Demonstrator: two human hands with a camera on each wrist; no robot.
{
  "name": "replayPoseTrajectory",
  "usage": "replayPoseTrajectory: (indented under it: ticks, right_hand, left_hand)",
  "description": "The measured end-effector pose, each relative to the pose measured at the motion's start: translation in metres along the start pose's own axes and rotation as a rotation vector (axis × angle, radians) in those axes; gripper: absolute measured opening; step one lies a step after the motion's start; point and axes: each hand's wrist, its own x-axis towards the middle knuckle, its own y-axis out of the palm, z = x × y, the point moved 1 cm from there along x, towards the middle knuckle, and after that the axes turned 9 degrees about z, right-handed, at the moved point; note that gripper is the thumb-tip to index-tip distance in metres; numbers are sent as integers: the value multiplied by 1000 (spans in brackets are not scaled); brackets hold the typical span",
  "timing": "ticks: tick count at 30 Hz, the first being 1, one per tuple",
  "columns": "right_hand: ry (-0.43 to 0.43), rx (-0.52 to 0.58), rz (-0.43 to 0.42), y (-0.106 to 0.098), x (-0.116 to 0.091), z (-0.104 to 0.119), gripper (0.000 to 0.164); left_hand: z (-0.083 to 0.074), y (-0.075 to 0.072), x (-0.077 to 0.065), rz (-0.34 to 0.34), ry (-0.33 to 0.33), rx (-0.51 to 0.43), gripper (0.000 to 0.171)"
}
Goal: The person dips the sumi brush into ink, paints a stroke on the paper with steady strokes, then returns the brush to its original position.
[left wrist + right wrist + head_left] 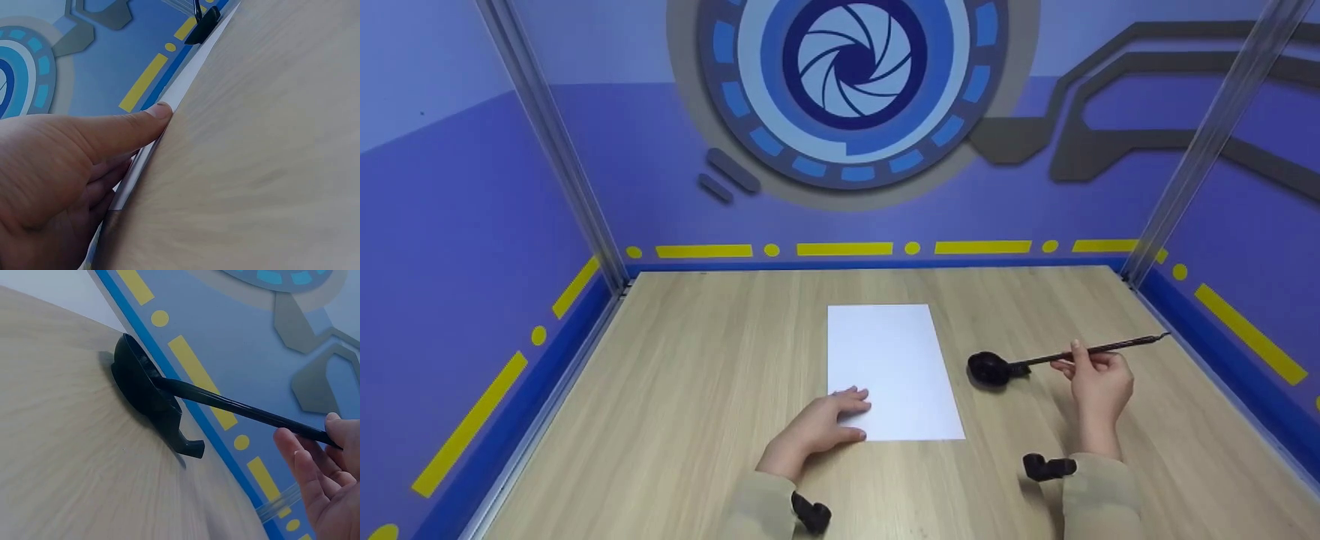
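My right hand [1099, 382] pinches the dark shaft of a writing brush [1125, 346] between thumb and fingers. The brush slants down to the left, and its head reaches into a small round black ink dish [986, 372]. In the right wrist view the brush [236, 406] enters over the rim of the dish [132, 377], which hides the tip. A short stub handle [191, 447] juts from the dish's side. My left hand [821, 425] rests on the lower left corner of a blank white sheet of paper [892, 360], thumb [160, 111] along its near edge.
The sheet and dish lie on a light wood-grain table [697, 375], with the dish right of the paper. Blue-purple printed panels [607, 165] with metal corner posts [559, 142] enclose the back and sides. Black wrist mounts [812, 514] stick out from both sleeves.
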Motion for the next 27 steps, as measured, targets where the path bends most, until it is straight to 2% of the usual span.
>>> replayPoseTrajectory:
  ticks: [7,14,17,21,27]
  right_hand:
    - [-21,-21,-25,-8,-2,5,23]
    - [-71,0,-78,-12,-5,18,19]
    - [-120,-61,-81,-11,-6,21,19]
    - [-137,-141,-74,-10,-7,23,19]
    - [-158,-184,-63,-10,-10,25,22]
  left_hand:
    - [0,0,0,2,-22,-2,48]
    - [0,0,0,-1,-3,-9,48]
    - [0,0,0,-2,-6,-15,48]
    - [0,0,0,-2,-6,-13,48]
    - [-1,0,-1,1,-18,-23,48]
